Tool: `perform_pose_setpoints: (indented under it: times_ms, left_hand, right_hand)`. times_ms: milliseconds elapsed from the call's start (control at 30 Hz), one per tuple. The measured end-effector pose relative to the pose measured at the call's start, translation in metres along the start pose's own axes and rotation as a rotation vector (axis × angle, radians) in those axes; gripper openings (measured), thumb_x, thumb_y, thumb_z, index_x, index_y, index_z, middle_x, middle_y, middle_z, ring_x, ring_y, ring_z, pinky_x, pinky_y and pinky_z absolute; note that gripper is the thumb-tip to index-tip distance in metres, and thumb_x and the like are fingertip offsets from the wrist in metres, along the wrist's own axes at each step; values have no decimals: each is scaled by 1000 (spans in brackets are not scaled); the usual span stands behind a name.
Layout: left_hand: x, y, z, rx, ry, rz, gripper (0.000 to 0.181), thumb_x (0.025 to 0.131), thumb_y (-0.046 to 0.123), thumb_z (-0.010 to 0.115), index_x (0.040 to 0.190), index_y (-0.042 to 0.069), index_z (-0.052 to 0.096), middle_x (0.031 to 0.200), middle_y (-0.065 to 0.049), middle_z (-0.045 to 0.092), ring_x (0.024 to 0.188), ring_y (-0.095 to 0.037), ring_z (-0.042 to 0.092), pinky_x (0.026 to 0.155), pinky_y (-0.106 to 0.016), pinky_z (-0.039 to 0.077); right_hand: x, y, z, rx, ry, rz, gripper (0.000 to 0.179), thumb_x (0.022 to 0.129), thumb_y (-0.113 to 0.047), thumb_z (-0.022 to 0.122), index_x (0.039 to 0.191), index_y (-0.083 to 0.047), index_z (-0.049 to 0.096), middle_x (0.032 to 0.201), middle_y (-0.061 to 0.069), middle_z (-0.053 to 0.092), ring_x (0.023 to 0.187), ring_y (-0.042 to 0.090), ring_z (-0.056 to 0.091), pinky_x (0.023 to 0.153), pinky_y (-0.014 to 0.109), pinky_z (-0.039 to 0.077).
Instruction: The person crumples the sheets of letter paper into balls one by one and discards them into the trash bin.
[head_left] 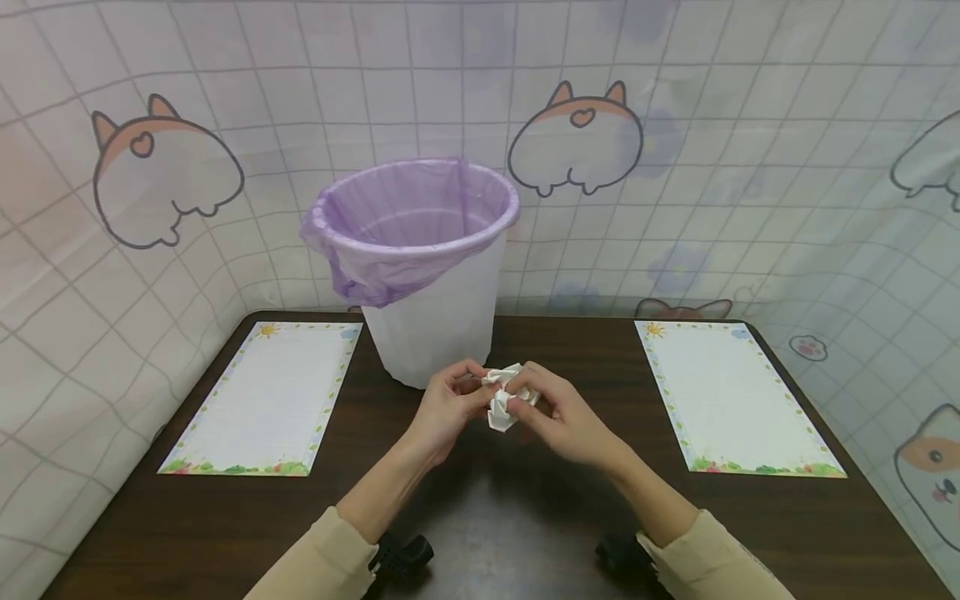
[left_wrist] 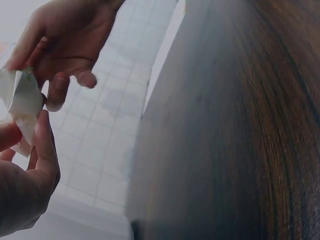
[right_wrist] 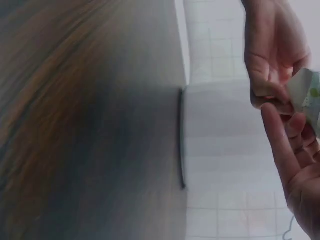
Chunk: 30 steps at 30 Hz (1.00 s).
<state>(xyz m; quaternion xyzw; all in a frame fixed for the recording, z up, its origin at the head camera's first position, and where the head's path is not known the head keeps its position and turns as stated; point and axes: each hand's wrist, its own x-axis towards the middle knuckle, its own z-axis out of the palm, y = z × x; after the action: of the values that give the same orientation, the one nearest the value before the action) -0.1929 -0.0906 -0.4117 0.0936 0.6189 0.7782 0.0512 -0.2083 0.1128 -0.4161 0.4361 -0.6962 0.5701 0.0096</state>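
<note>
A crumpled piece of white paper (head_left: 501, 410) is held between both hands above the middle of the table. My left hand (head_left: 448, 408) pinches its left side between thumb and fingers. On the other side, my right hand (head_left: 564, 414) grips it with bent fingers and thumb. Folded, angular faces of the paper (left_wrist: 26, 97) show in the left wrist view, at the left edge between the two hands. A bit of green print appears on the paper (right_wrist: 311, 95) in the right wrist view.
Behind the hands stands a white bin (head_left: 442, 325) lined with a purple bag (head_left: 375, 271). Flat sheets with decorated borders lie on the dark wooden table (head_left: 510, 533): a left sheet (head_left: 262, 400) and a right sheet (head_left: 738, 400). A patterned curtain (head_left: 712, 167) surrounds the table's back and sides.
</note>
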Motion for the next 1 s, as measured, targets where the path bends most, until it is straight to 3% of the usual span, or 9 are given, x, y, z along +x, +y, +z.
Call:
perform_pose_setpoints:
  times_ms: [100, 267, 367, 533, 667, 800, 900, 1000]
  left_hand:
    - [0, 2, -3, 16, -31, 13, 11, 99, 2, 65, 110, 0, 63, 102, -10, 69, 88, -19, 68, 77, -34, 58]
    - [0, 6, -10, -3, -192, -5, 46, 96, 8, 71, 136, -3, 50, 120, -15, 63, 102, -21, 66, 86, -30, 56]
    - [0, 6, -11, 47, -233, 6, 63, 90, 14, 81, 142, -1, 47, 128, -17, 61, 108, -23, 66, 88, -30, 55]
    - [2, 4, -10, 173, -174, 62, 58, 91, 17, 82, 139, 1, 54, 125, -17, 64, 107, -25, 68, 86, -31, 57]
    - [2, 5, -8, 215, -141, 109, 47, 95, 15, 77, 136, 1, 58, 121, -17, 67, 105, -26, 70, 86, -31, 57]
    - [2, 5, -9, 160, -92, 136, 40, 98, 11, 72, 133, -2, 60, 114, -16, 69, 98, -22, 71, 86, -31, 56]
    - [1, 5, -9, 99, -75, 151, 37, 97, 4, 70, 131, -7, 59, 109, -14, 70, 93, -19, 71, 85, -29, 56]
    - [0, 5, -8, 54, -97, 158, 37, 97, 2, 69, 131, -10, 58, 107, -12, 70, 90, -17, 70, 83, -29, 56]
  right_hand:
    - [2, 1, 1, 29, 41, 50, 8, 102, -4, 63, 108, -9, 65, 102, 9, 58, 70, 42, 65, 51, 50, 59]
    - [3, 3, 2, 52, 97, 80, 11, 102, 0, 61, 112, -6, 63, 102, 13, 57, 66, 41, 67, 53, 51, 59]
    - [3, 3, 4, 45, 113, 86, 11, 102, -3, 62, 113, -6, 62, 102, 13, 58, 65, 37, 68, 54, 48, 60]
    - [4, 2, 8, 14, 141, 93, 14, 103, -6, 63, 117, -5, 62, 104, 13, 59, 63, 31, 69, 56, 46, 60]
    - [2, -1, 9, -15, 155, 96, 25, 105, -5, 59, 129, -7, 59, 101, 12, 61, 63, 31, 67, 57, 48, 59]
    - [-1, -2, 5, 67, 99, 54, 41, 107, -4, 50, 147, -5, 42, 109, 16, 58, 73, 35, 65, 64, 53, 59]
    - [-4, 0, 0, 210, 18, 19, 53, 104, 4, 49, 154, 1, 30, 125, 23, 50, 85, 43, 62, 70, 59, 58]
    - [-5, 3, -4, 268, -26, -13, 60, 99, 12, 56, 153, 2, 32, 129, 23, 49, 92, 42, 64, 72, 60, 58]
